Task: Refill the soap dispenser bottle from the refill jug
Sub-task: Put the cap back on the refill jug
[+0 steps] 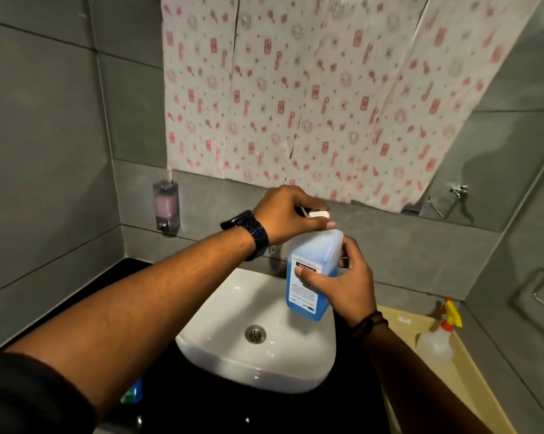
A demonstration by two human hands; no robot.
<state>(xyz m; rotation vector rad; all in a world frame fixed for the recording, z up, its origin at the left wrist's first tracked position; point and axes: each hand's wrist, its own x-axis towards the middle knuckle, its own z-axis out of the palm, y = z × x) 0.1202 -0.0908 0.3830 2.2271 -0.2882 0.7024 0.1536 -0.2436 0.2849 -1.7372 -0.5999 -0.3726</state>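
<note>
A translucent refill jug [311,261] of blue liquid with a white label hangs upright above the white sink [227,308]. My right hand [342,283] grips its body from the right side, thumb across the label. My left hand [289,214] is closed over the white cap [319,213] on top of the jug. On the left wall hangs a clear soap dispenser [166,206] holding pale pink liquid, apart from both hands.
A black counter [202,411] surrounds the sink. A spray bottle [439,333] with a yellow and red trigger stands on a beige shelf [471,383] at right. A patterned paper sheet [327,89] covers the mirror. A small blue-green object [133,393] lies at lower left.
</note>
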